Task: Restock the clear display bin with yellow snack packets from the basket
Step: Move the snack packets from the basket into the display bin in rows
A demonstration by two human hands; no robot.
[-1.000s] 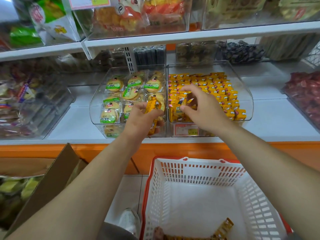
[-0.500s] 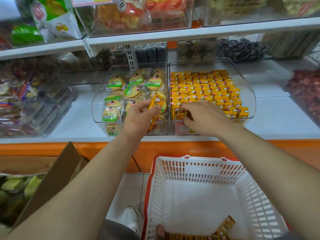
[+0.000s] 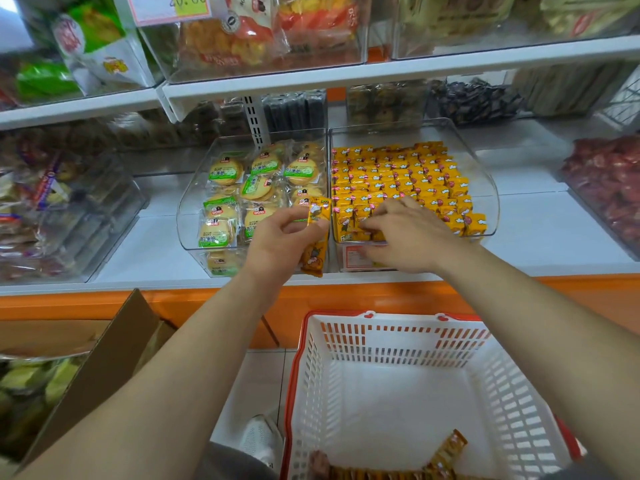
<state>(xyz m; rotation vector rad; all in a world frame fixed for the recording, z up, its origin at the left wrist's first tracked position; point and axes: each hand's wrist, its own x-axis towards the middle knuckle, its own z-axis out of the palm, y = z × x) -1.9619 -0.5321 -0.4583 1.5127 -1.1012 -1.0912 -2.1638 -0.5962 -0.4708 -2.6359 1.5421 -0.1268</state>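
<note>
Next bin: I saw a clear bin holding round biscuits in green-labelled wrappers.
Far right: I noted red packets heaped together.
Shelf back: dark packets lay there.
Top left: a price tag showed.
Floor left: an open cardboard box stood.

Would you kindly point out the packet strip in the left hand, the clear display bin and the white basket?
packet strip (image 3: 314,254): head view, its lower printed half.
clear display bin (image 3: 486,178): head view, its right wall.
white basket (image 3: 398,344): head view, its far slotted wall.
</note>
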